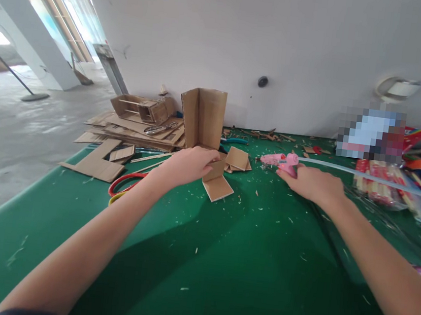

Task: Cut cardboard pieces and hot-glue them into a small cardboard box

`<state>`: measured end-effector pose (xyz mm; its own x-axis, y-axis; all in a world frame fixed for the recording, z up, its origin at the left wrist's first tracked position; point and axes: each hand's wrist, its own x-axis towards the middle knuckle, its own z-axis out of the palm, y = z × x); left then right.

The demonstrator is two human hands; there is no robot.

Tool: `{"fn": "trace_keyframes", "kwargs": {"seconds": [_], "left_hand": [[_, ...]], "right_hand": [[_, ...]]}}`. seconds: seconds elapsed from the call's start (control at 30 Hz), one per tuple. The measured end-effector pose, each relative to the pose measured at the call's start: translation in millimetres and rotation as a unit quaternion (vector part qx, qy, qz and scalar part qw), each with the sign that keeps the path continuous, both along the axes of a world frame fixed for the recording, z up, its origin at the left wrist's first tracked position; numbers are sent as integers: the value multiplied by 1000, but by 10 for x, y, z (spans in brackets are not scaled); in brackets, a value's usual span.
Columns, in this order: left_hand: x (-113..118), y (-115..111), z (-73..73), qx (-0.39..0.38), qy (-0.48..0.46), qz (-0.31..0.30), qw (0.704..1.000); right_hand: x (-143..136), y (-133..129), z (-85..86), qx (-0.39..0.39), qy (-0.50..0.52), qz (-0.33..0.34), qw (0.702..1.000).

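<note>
The left hand [190, 164] held a folded cardboard piece [218, 188] on a green counter [228, 262]; the right hand [317, 183] gripped a pink glue gun [274, 159], its nozzle [258, 159] apart, seemingly needing careful aim.

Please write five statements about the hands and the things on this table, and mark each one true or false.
1. The right hand holds the pink glue gun. True.
2. The left hand is at the pink glue gun. False: it is at the small bent cardboard piece.
3. The tall folded cardboard lies flat. False: it stands upright, with an open fold.
4. A long translucent stick extends from the back of the pink glue gun. True.
5. The green table has no scraps on it. False: many small bits are scattered there.
</note>
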<state>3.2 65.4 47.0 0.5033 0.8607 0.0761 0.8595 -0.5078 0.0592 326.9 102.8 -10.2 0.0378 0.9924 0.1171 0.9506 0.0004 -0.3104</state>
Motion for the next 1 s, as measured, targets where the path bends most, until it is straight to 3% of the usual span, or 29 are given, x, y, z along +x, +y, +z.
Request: {"fn": "trace_keyframes", "kwargs": {"seconds": [0.03, 0.1, 0.23, 0.33, 0.5, 0.7, 0.77, 0.87, 1.0], "left_hand": [[-9, 1, 6, 0, -7, -7, 1000], [-23, 0, 26, 2, -16, -15, 1000], [-45, -5, 69, 8, -29, -6, 1000], [-56, 1, 79, 14, -37, -12, 999], [-39, 18, 69, 22, -52, -11, 998], [-27, -39, 187, 27, -156, -9, 987], [-42, -73, 255, 18, -225, 5, 974], [-78, -118, 358, -10, -339, 12, 941], [-152, -163, 532, -29, -534, 23, 845]], "right_hand": [[-48, 6, -1, -13, -35, -12, 999], [-137, 8, 7, -17, -15, 25, 999], [-228, -8, 34, -8, 218, 59, 974], [-337, -71, 76, -25, 419, 75, 904], [-775, -307, 120, -65, 608, 53, 790], [-1165, -568, 28, -170, 728, 59, 662], [-1195, -605, -11, -210, 744, 63, 631], [-1191, -620, -54, -230, 755, 67, 611], [-1174, -619, -79, -217, 759, 92, 607]]}}
